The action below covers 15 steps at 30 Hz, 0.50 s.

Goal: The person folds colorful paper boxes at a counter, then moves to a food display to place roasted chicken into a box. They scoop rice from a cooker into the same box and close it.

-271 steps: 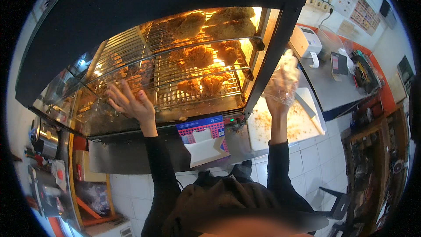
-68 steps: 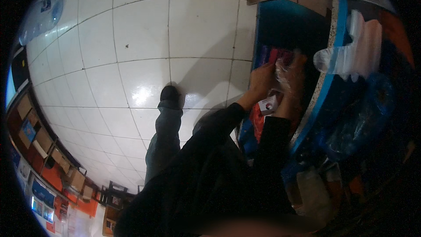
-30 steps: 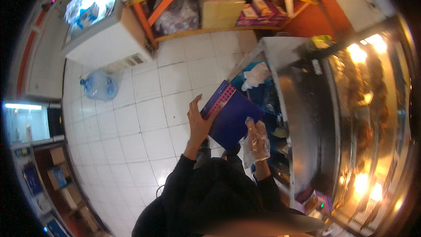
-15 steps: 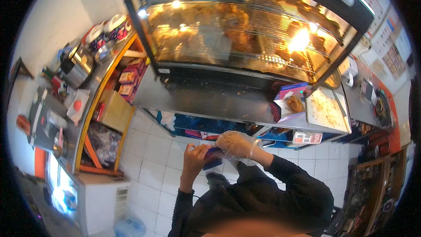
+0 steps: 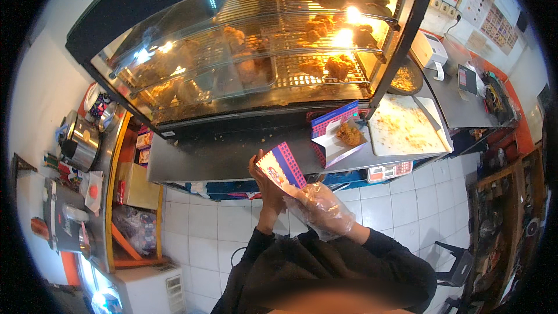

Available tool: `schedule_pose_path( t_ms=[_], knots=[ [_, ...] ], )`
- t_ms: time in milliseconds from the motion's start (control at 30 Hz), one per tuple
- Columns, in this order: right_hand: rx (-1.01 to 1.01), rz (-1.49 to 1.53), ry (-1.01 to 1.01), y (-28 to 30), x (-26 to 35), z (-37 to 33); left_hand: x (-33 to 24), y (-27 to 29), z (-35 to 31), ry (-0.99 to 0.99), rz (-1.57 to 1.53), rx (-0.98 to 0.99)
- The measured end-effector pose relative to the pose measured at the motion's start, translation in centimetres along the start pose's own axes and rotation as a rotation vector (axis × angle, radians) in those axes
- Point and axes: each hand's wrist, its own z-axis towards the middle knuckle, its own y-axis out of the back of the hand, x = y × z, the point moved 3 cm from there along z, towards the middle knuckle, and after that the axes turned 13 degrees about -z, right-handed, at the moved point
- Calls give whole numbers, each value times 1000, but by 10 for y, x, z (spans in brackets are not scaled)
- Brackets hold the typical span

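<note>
A printed purple, pink and cream cardboard food box (image 5: 285, 166) is held up in front of the counter. My left hand (image 5: 268, 192) is closed around its left side. My right hand (image 5: 319, 203), in a loose clear plastic glove, grips its lower right corner. Some of the fingers are hidden behind the box. Beyond my hands, on the counter, an open box of similar colours (image 5: 325, 154) has a piece of fried chicken (image 5: 349, 134) in it.
A lit glass warming cabinet (image 5: 244, 104) with fried chicken on racks stands behind the steel counter (image 5: 215, 154). Right of the open box lies a crumb-covered white cutting board (image 5: 401, 128) with a knife (image 5: 429, 114). A shelf unit (image 5: 113, 197) stands left; a black stool (image 5: 456, 264) stands right.
The held box has come up from low near my body and turned its printed face into view. My hands have risen with it, and the head view has shifted to the right.
</note>
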Motion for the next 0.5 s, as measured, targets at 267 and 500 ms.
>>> schedule_pose_path(
  t_ms=[267,500],
  knots=[
    [-86,-309,5,35,-77,-10,-15,-5,39,-170,855,-157],
    [132,-3,80,39,-148,8,-21,30,24,356,495,109]
  ],
)
